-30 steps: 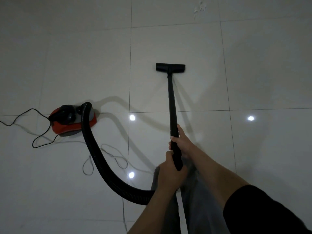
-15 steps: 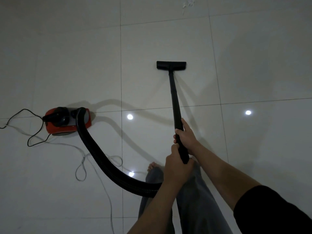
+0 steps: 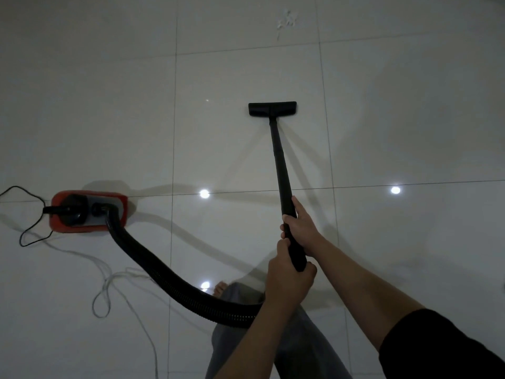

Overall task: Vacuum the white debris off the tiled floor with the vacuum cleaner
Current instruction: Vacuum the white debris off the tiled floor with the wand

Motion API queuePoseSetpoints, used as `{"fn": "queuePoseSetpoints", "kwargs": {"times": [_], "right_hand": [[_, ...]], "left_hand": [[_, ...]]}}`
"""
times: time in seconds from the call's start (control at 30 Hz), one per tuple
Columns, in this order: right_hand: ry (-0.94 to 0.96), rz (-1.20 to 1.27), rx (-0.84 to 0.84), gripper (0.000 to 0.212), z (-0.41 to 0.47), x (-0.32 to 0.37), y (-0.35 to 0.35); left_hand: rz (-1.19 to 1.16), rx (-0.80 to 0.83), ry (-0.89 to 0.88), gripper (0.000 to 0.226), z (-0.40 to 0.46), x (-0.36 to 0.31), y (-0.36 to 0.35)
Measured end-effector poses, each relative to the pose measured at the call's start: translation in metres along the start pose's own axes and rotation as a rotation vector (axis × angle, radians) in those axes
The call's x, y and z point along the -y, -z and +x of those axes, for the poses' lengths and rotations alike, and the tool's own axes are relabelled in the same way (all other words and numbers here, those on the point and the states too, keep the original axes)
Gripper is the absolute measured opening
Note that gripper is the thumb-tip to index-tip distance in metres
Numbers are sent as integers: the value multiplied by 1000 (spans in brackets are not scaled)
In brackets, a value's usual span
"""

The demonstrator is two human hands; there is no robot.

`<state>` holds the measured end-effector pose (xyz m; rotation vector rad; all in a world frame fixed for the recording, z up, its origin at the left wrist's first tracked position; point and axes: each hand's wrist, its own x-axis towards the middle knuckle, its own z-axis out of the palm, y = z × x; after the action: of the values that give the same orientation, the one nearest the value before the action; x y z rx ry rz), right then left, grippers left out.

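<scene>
You have both hands stacked on the black wand [image 3: 281, 170]: your right hand [image 3: 302, 227] is the upper grip, fingers curled round the tube, and your left hand [image 3: 289, 272] is wrapped round its near end, just below. That two-handed hold probably gives you a pivot and a push, with the right steering and the left driving, so the floor head [image 3: 272, 108] stays flat on the tile.

The white debris [image 3: 287, 20] lies at about 12 o'clock from the floor head, well apart from it, on the next tile beyond the grout line. The head sits square to it, so a straight push forward looks like the move that remains; nothing stands between head and scraps.

The tiled floor [image 3: 410, 119] is open at 12, 1, 2 and 3 o'clock, which leaves you free room to sweep right. Your tight side is the left. The ribbed hose [image 3: 153, 263] curves from beneath your left forearm out to the red canister [image 3: 90, 210] at about 9 o'clock, and it will likely drag the canister as you advance. A black cord [image 3: 30, 228] runs off the canister's far side, and a pale cord [image 3: 106, 285] loops on the floor at 8 o'clock, near your bare foot [image 3: 220, 288]. Mind it as you step.
</scene>
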<state>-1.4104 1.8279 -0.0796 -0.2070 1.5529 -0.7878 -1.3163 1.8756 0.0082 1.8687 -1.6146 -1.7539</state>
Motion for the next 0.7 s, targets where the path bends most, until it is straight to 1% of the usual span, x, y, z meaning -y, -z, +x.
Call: {"fn": "queuePoseSetpoints", "kwargs": {"times": [0.23,0.3,0.4,0.57,0.7], "right_hand": [[-23,25,12,69,36,49,31],[-15,23,20,69,49,65,37],[-5,15,14,69,70,89,40],[-20,10,5,69,108,133,42],[-36,0,-7,68,136,174,45]], "left_hand": [[-11,17,26,31,47,-46,-14],[-8,15,3,31,63,-61,-15],[-11,1,-21,27,89,-80,-11],[-16,-10,4,31,138,-107,-3],[-26,19,11,32,177,-135,6]]}}
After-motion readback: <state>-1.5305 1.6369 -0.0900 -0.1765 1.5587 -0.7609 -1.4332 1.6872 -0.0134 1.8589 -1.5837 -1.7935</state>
